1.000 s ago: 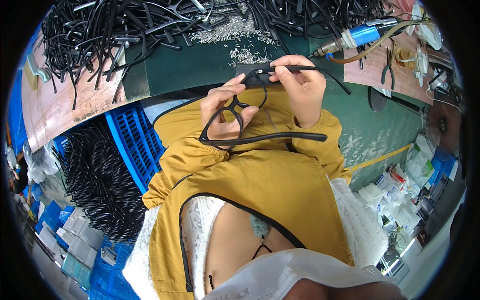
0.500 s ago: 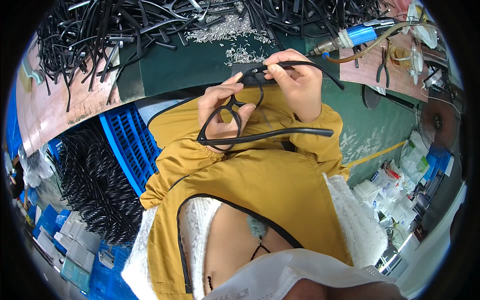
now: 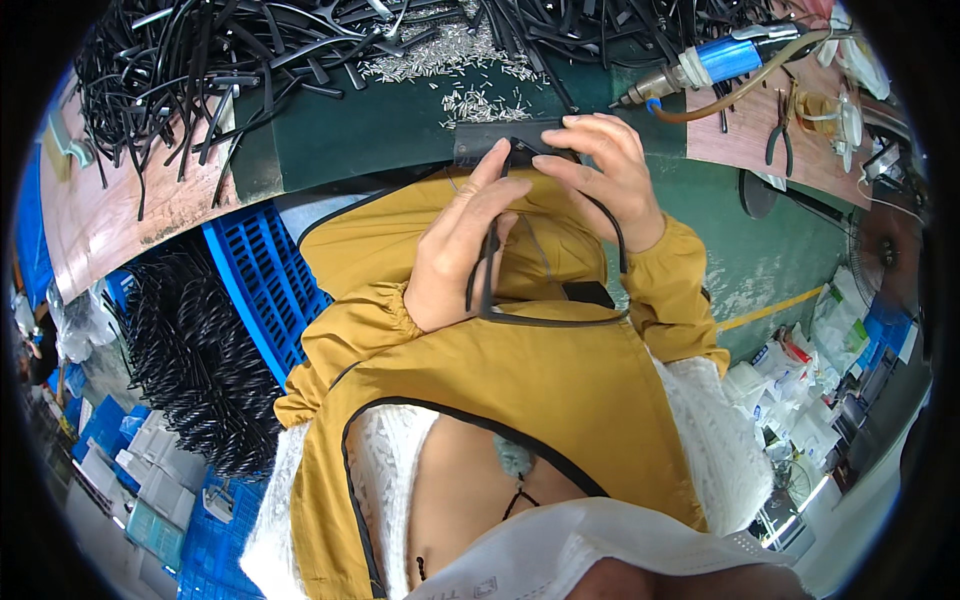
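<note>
Gripping the black plastic spectacle frame [image 3: 489, 275] w/ your left hand [image 3: 450, 250], you're curling your fingers round its front, prob. to stop it twisting. Your right hand [image 3: 618, 185] is reaching over the frame's far corner; can't tell if it's pinching or just pressing. That corner's sitting at the dark rectangular block [image 3: 474, 143] on the bench edge, prob. for support. Both temples are pointing back twd your lap. Small silver metal pins [image 3: 485, 108] are lying just past the block, and the blue-and-silver cylindrical power tool [image 3: 725, 62] is pointing its tip inward, presumably for quick access.
</note>
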Demonstrator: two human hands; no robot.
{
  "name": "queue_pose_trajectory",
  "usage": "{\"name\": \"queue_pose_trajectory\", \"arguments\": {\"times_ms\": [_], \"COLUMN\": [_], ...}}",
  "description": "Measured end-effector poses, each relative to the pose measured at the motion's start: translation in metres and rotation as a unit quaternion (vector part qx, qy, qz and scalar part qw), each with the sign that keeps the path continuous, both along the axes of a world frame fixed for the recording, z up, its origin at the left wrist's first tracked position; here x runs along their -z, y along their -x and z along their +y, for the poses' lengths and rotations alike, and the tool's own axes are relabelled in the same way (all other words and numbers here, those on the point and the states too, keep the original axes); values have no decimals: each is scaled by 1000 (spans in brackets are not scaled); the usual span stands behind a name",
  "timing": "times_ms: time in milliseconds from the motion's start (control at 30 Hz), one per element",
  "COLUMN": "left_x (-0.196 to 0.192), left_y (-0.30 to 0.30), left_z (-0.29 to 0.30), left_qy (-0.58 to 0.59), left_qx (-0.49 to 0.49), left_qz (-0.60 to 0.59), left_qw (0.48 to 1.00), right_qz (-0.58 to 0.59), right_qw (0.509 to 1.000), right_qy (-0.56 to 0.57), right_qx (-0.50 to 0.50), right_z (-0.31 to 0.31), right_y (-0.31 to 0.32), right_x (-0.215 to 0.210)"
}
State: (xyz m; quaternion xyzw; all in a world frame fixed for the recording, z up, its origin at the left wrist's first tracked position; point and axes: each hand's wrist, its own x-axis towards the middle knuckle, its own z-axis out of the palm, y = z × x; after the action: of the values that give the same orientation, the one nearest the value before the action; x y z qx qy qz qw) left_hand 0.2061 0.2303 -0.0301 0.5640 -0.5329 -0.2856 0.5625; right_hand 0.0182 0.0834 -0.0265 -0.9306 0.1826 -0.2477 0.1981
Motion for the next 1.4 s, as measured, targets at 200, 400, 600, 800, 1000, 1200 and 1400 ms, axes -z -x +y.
{"name": "queue_pose_trajectory", "arguments": {"times_ms": [200, 400, 600, 800, 1000, 1200, 1400], "left_x": [-8, -4, 2, 2, 7, -1, -1], "left_y": [5, 4, 3, 2, -6, -13, -16], "left_z": [-4, -2, -5, -3, -3, -4, -5], "left_qy": [-22, -20, -6, -39, -1, -36, -45], "left_qx": [19, 26, 4, 3, 39, 53, 56], "left_qz": [-83, -84, -96, -38, -31, -92, -70], "left_qw": [996, 996, 995, 998, 999, 994, 995], "right_qz": [-379, -630, -504, -499, -497, -443, -497], "right_qw": [880, 678, 611, 665, 663, 661, 645], "right_qy": [-42, -349, -571, -543, -542, -581, -578], "right_qx": [284, 146, -216, -122, -138, -172, -51], "right_z": [-39, -120, -122, -105, -87, -66, -64], "right_y": [11, -47, -73, -96, -92, -97, -94], "right_x": [-11, -23, -15, -1, -22, -20, -23]}}
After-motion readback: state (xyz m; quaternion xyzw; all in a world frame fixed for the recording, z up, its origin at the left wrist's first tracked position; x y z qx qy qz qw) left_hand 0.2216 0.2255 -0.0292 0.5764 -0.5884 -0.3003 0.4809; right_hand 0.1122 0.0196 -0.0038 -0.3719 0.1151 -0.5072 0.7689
